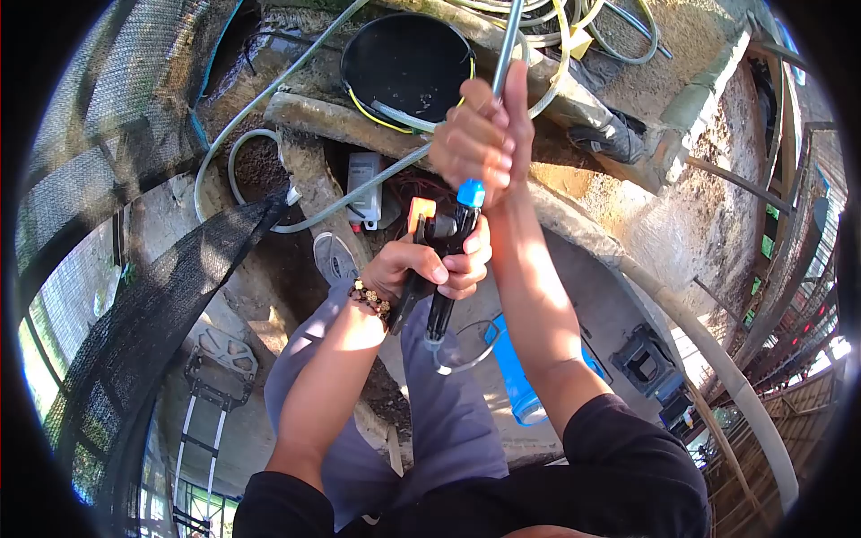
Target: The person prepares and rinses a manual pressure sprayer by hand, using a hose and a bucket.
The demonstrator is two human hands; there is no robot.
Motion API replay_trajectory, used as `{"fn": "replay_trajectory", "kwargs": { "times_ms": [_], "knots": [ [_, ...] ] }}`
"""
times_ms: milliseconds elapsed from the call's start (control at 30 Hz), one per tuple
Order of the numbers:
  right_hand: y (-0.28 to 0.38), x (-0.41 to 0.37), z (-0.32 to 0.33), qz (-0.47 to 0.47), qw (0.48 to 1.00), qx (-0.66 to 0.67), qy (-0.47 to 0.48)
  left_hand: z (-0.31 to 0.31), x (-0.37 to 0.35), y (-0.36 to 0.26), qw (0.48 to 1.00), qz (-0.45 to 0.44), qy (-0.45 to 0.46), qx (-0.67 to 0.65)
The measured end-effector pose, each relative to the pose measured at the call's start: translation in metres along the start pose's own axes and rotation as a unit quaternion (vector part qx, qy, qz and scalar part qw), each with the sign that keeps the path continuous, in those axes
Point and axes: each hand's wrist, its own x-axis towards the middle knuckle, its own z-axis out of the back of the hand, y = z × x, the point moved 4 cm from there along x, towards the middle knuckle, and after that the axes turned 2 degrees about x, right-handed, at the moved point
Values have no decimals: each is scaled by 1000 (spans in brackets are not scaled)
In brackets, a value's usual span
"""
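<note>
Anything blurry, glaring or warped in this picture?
Head view: the right hand looks smeared at the rod, probably by motion, while the left hand is fairly sharp; head view: sun brightens the left forearm, and shadow bands cross the netting; head view: wide-angle look, a rounded image with black corners.

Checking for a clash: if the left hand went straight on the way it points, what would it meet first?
Probably the right hand, just beyond the left hand and its black handle; depth is unclear here.
</note>
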Motion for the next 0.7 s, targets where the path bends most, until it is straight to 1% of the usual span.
{"fn": "replay_trajectory", "kwargs": {
  "times_ms": [33, 67, 100, 200, 300, 333, 433, 533, 567, 633, 700],
  "knots": [
    [-7, -3, 1, 7, 1000, 20, 11, -1, 1, 0, 999, -10, 24, -24],
    [-11, -6, 1, 9, 1000, 12, 26, -3, 0, 4, 1000, -5, 12, -28],
    [-12, -7, 0, 12, 999, 3, 42, -4, 1, 5, 999, -3, 21, -36],
    [-13, -9, 1, 34, 999, 13, 9, -6, 3, 11, 997, -2, 36, -66],
    [-26, -7, -9, 15, 999, 26, 41, -10, 7, 18, 991, 1, 80, -102],
    [-31, -6, -13, 14, 999, 32, 35, -12, 5, 19, 992, 9, 73, -106],
    [-36, -5, -25, -38, 993, 47, 101, -21, 4, 20, 990, 11, 91, -108],
    [-37, -9, -29, -3, 1000, 6, -4, -21, 3, 21, 997, -5, 77, -28],
    [-38, -13, -30, 12, 999, -9, -44, -22, 0, 20, 998, 30, 50, 21],
    [-31, -22, -32, 42, 980, -112, -160, -19, -4, 24, 992, 90, 87, -31],
    [-25, -28, -32, 55, 931, -229, -279, -11, -10, 31, 978, 135, 114, -114]
  ]
}}
